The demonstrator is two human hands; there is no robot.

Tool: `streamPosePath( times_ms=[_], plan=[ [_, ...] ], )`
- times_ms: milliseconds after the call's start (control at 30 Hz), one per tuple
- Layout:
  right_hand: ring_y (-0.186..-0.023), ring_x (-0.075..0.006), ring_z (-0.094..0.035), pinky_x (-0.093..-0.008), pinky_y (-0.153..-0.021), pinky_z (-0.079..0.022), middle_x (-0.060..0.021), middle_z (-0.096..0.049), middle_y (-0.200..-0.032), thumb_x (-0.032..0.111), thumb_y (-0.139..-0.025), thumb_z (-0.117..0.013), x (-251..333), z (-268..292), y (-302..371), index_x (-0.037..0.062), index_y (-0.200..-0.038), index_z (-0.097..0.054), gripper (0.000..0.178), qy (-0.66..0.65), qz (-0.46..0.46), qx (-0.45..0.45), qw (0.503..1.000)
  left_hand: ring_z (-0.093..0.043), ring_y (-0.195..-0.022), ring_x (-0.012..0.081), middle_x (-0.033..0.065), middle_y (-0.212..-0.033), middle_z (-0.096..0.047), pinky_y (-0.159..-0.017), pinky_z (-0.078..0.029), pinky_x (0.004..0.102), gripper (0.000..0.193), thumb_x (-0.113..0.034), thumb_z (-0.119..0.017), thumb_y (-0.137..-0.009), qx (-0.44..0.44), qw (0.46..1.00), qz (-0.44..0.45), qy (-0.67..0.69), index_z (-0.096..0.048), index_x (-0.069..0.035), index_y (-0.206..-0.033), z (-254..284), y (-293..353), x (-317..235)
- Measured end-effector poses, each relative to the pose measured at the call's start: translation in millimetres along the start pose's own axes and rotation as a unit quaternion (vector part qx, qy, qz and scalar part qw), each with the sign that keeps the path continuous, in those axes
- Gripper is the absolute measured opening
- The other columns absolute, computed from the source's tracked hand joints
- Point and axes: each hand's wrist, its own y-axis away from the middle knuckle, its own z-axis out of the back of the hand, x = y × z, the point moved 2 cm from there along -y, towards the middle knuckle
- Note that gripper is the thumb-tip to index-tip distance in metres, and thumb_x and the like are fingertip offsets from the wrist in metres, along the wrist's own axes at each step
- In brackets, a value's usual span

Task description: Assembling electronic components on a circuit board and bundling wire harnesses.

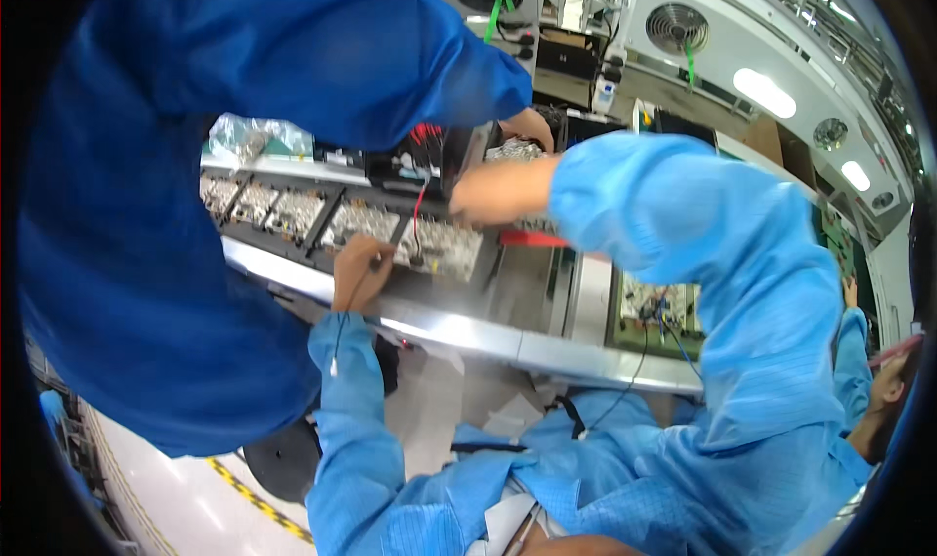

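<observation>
My left hand (361, 271) is at the near edge of the line, its fingers pinched over the circuit boards. A thin dark cable (340, 339) runs from these fingers down across my wrist and ends in a small white connector. Just beyond are a silvery circuit board (439, 247) and, to its left, another board (359, 222). A red wire (418, 216) rises from the nearer one toward a black box (405, 165) with several red leads. Smeared by motion, my right hand (496, 191) hovers above the right end of that board; its fingers cannot be made out.
A co-worker's dark blue sleeve (322, 58) crosses from the left, their hand (530, 126) just beyond my right hand. A metal rail (468, 333) borders the line in front. At right, another board (654, 302) carries wires. Another person (883, 390) is at far right.
</observation>
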Motion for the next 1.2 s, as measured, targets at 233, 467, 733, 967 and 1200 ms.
streamPosePath(
  times_ms=[233, 467, 733, 967, 1200],
  plan=[
    [-0.086, -0.0311, -0.058, -0.0397, -0.075, -0.047, -0.0139, -0.062, -0.095, 0.004, -0.075, -0.056, 68.2, 76.5, 195.4, 0.0047, -0.103, -0.061, 0.028, 0.071, -0.115, -0.153, 0.979, -0.056, -0.073, 0.0237, 0.0068, -0.076, -0.058, -0.065, -0.046, 0.032, 0.014, -0.001, -0.062, -0.068, -0.007, 0.999, 0.049, -0.023, -0.062, -0.008, -0.08, 1.6, -2.2, -3.0],
    [-0.094, -0.0254, -0.057, -0.0336, -0.087, -0.041, -0.0146, -0.061, -0.1, 0.007, -0.086, -0.039, 181.3, 77.0, 328.6, -0.0033, -0.107, -0.057, 0.029, -0.001, -0.306, -0.381, 0.872, -0.056, -0.072, 0.0224, 0.0096, -0.084, -0.06, -0.065, -0.046, 0.0311, 0.011, -0.004, -0.061, -0.076, -0.112, 0.99, 0.081, -0.029, -0.063, -0.005, -0.087, -2.0, 48.4, -18.3],
    [-0.08, -0.0282, -0.062, -0.0349, -0.075, -0.046, -0.0185, -0.064, -0.083, 0.022, -0.084, -0.042, 191.0, -36.9, 415.2, -0.0058, -0.102, -0.058, 0.037, -0.278, -0.207, -0.418, 0.84, -0.047, -0.107, 0.0297, 0.0149, -0.11, -0.055, -0.091, -0.037, 0.0387, 0.025, -0.002, -0.049, -0.083, -0.21, 0.957, 0.199, 0.021, -0.056, 0.0, -0.106, -54.2, 194.6, -124.3],
    [-0.075, -0.0251, -0.063, -0.0375, -0.077, -0.046, -0.0145, -0.066, -0.076, 0.04, -0.089, -0.043, 159.7, -76.6, 426.5, -0.0001, -0.096, -0.063, 0.045, -0.35, -0.217, -0.494, 0.766, -0.053, -0.099, 0.0317, 0.0133, -0.102, -0.059, -0.087, -0.04, 0.0387, 0.025, 0.007, -0.052, -0.069, -0.037, 0.989, 0.122, 0.078, -0.06, -0.001, -0.092, -66.7, 173.8, -217.8],
    [-0.077, -0.0257, -0.063, -0.0396, -0.079, -0.045, -0.0132, -0.066, -0.076, 0.038, -0.09, -0.045, 142.6, -121.2, 427.8, 0.0008, -0.091, -0.063, 0.041, -0.407, -0.156, -0.552, 0.711, -0.054, -0.098, 0.0319, 0.0127, -0.104, -0.06, -0.085, -0.042, 0.0386, 0.032, 0.002, -0.055, -0.071, 0.154, 0.972, -0.044, 0.169, -0.061, -0.002, -0.102, -88.1, 75.0, -273.4]
  ],
)
